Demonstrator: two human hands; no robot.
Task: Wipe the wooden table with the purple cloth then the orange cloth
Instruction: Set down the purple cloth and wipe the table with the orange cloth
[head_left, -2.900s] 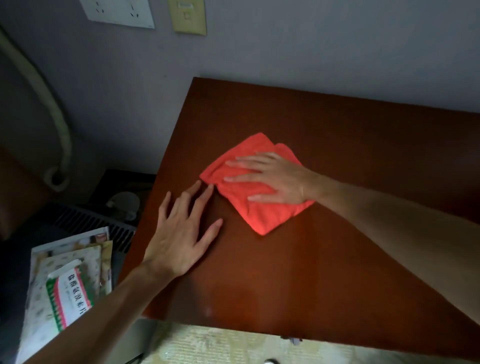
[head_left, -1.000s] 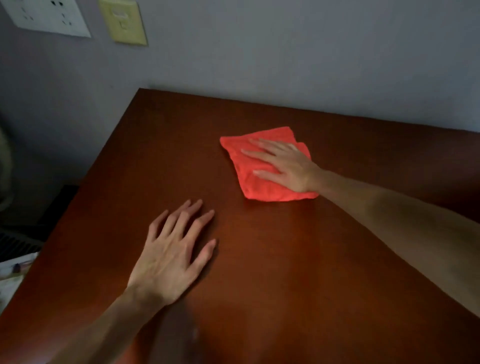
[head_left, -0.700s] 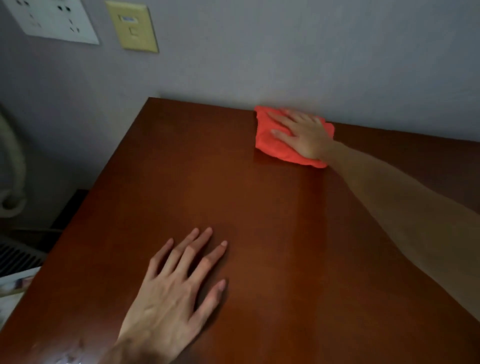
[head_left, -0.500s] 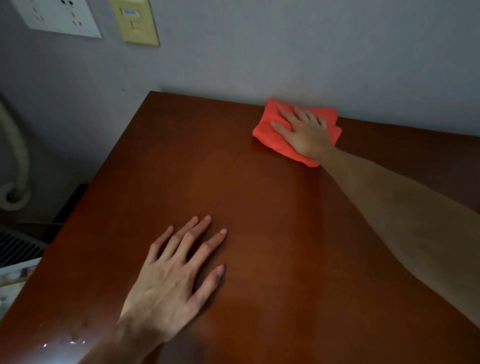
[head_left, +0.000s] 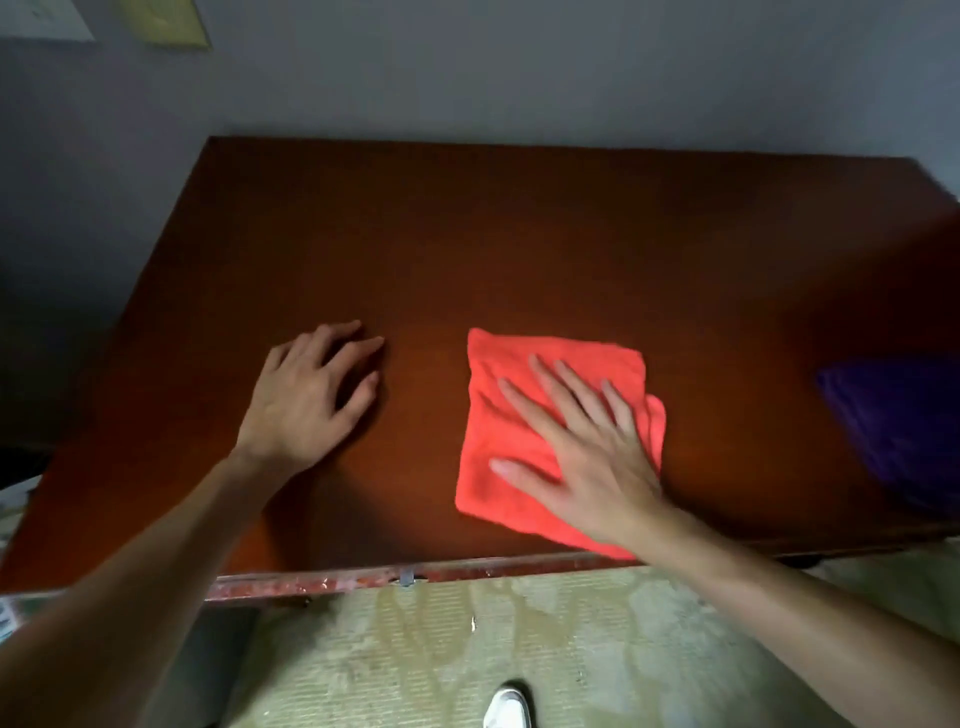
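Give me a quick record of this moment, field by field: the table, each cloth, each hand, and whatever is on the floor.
surface: wooden table, set against a grey wall
orange cloth: orange cloth, folded flat, near the table's front edge
purple cloth: purple cloth, lying at the table's right end, nobody touching it
right hand: right hand, fingers spread flat, pressing on the orange cloth
left hand: left hand, resting on the bare wood left of the cloth, holding nothing
floor: white shoe tip on a pale mat
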